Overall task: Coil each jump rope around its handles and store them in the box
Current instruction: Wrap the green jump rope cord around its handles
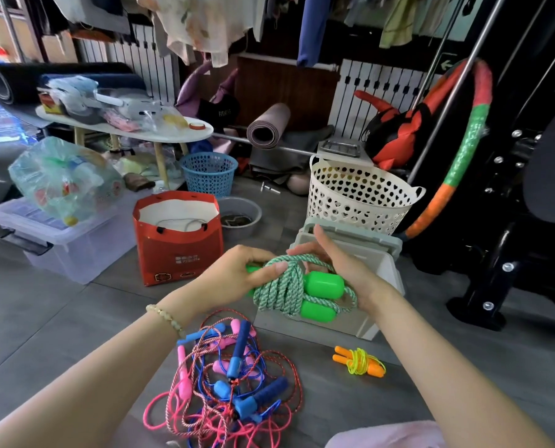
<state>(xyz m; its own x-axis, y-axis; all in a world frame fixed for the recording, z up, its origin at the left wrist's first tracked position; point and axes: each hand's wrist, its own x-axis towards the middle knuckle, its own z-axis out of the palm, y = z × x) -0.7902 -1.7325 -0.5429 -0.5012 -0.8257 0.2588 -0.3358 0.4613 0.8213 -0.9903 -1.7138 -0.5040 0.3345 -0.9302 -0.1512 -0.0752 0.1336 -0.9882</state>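
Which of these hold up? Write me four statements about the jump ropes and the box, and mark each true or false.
1. The left hand and the right hand both hold the green rope. True.
2. The orange rope lies inside the box. False: it lies on the floor, outside the box.
3. The pink and blue ropes lie tangled on the floor. True.
4. The green rope's cord hangs straight and uncoiled. False: it is wound around its green handles.
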